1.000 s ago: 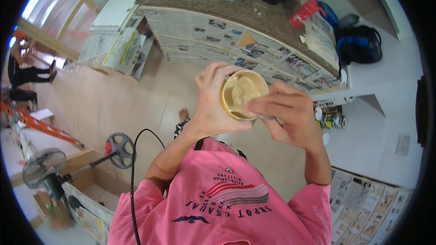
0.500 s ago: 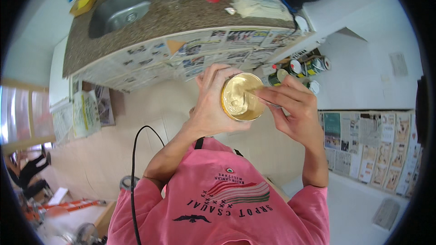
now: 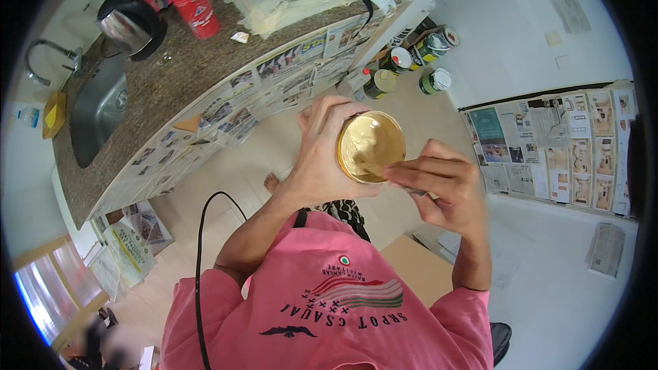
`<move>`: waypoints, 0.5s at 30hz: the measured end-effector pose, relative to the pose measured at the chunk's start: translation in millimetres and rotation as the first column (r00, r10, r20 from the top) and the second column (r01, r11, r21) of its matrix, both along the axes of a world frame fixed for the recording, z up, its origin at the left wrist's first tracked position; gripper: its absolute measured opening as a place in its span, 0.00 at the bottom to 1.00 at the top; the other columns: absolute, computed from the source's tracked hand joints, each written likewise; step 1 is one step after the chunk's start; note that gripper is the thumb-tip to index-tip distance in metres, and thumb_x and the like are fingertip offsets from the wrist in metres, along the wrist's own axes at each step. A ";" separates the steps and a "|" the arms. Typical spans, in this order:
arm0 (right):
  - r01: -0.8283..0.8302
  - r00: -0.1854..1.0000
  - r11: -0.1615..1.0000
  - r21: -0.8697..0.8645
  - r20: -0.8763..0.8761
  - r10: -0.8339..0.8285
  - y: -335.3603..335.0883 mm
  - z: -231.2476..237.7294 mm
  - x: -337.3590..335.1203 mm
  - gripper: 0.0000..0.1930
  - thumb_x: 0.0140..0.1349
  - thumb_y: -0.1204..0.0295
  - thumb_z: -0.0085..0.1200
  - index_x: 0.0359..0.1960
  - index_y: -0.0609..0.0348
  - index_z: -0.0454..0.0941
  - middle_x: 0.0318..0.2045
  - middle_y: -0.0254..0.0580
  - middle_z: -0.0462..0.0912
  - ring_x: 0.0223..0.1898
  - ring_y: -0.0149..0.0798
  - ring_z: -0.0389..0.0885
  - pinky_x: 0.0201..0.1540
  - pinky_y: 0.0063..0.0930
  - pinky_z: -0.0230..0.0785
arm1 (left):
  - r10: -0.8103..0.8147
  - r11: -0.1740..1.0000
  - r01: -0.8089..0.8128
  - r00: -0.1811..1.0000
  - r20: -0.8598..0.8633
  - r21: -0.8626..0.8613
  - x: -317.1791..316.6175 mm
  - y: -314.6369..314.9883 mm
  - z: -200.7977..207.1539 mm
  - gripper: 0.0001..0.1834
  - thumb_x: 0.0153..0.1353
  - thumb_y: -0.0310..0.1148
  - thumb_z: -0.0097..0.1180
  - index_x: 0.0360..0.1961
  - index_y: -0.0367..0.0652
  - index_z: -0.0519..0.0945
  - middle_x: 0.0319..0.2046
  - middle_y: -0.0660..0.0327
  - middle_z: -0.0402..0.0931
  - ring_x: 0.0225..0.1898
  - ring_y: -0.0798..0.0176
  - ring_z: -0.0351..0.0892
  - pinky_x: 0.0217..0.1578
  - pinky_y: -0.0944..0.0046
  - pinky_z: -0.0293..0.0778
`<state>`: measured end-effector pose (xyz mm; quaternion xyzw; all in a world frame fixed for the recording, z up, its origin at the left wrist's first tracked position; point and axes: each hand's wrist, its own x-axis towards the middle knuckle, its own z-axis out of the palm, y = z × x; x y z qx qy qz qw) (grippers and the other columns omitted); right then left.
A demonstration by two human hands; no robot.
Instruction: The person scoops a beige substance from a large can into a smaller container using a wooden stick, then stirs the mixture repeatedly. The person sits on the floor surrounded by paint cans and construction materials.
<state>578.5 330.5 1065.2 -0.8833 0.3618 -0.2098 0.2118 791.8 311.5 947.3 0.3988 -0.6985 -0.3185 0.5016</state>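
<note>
My left hand (image 3: pixel 323 147) is wrapped round a small round tin (image 3: pixel 394 130), tilted so that its inside faces up at me. Creamy pale-yellow paint (image 3: pixel 362 138) coats the bottom and inner wall of the tin. Between the pinched thumb and fingers of my right hand (image 3: pixel 445 188) is a thin stirring stick (image 3: pixel 372 167). Its far end dips into the paint by the tin's lower rim, and my fingers cover most of its grip end.
A granite counter (image 3: pixel 164 89) holds a sink (image 3: pixel 103 109), a kettle (image 3: pixel 130 26), a red tumbler (image 3: pixel 194 7) and cloth-covered newspaper (image 3: pixel 288 0). Several paint cans (image 3: pixel 379 84) stand on the floor ahead. Newspaper (image 3: pixel 528 144) covers a panel at right. A black cable (image 3: pixel 200 253) hangs at left.
My view has turned, so the counter sits further left and the floor cans nearer the middle. Inside the tin, the stick's tip has moved down toward the near rim.
</note>
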 end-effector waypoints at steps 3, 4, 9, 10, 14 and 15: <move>0.148 0.986 0.977 -0.155 -0.055 -0.158 -22.9 -6.6 -32.5 0.25 0.40 0.84 0.60 0.45 0.57 0.91 0.40 0.38 0.92 0.29 0.41 0.77 0.33 0.31 0.73 | -0.013 1.000 0.013 1.000 0.017 -0.011 -38.7 -17.8 -5.4 0.56 0.25 0.42 0.83 0.63 0.48 0.73 0.56 0.55 0.69 0.62 0.48 0.68 0.62 0.45 0.56; 0.131 0.990 0.980 -0.151 -0.022 -0.136 -30.1 -10.2 -41.7 0.25 0.39 0.84 0.59 0.44 0.57 0.91 0.39 0.38 0.92 0.30 0.41 0.77 0.33 0.31 0.73 | -0.025 1.000 0.025 0.999 0.020 -0.011 -52.7 -23.6 -5.2 0.55 0.25 0.42 0.83 0.62 0.48 0.73 0.56 0.55 0.69 0.62 0.48 0.68 0.62 0.45 0.56; -0.149 0.986 0.985 -0.087 0.062 0.155 -72.3 -21.0 -116.6 0.22 0.45 0.76 0.60 0.45 0.60 0.90 0.39 0.39 0.90 0.31 0.42 0.77 0.34 0.35 0.73 | 0.023 1.000 -0.023 1.000 -0.021 -0.001 -132.5 -57.7 -12.5 0.55 0.24 0.42 0.84 0.62 0.49 0.73 0.56 0.56 0.70 0.61 0.48 0.69 0.61 0.45 0.56; -0.153 0.987 0.987 -0.056 0.033 0.155 -80.8 -18.8 -142.2 0.22 0.45 0.77 0.60 0.46 0.60 0.90 0.39 0.40 0.90 0.31 0.42 0.77 0.34 0.35 0.73 | 0.038 0.999 -0.037 0.998 -0.044 0.020 -150.6 -61.8 -13.0 0.55 0.24 0.41 0.84 0.62 0.49 0.74 0.55 0.56 0.70 0.61 0.48 0.69 0.61 0.45 0.57; -0.095 0.995 0.993 -0.068 -0.040 0.093 -118.4 -12.0 -216.5 0.23 0.43 0.79 0.59 0.46 0.60 0.89 0.38 0.41 0.90 0.31 0.42 0.78 0.34 0.33 0.73 | 0.115 0.992 -0.112 0.992 -0.054 0.050 -218.0 -77.5 -16.9 0.56 0.23 0.40 0.85 0.62 0.50 0.73 0.55 0.56 0.70 0.63 0.48 0.68 0.60 0.46 0.56; -0.068 0.997 0.990 -0.125 -0.048 0.062 -132.5 -10.4 -222.6 0.24 0.43 0.79 0.58 0.46 0.60 0.89 0.38 0.40 0.90 0.31 0.42 0.78 0.34 0.33 0.74 | 0.146 0.989 -0.145 0.988 -0.045 0.031 -232.0 -84.7 -15.7 0.56 0.23 0.40 0.85 0.62 0.50 0.73 0.55 0.56 0.70 0.63 0.48 0.68 0.60 0.46 0.56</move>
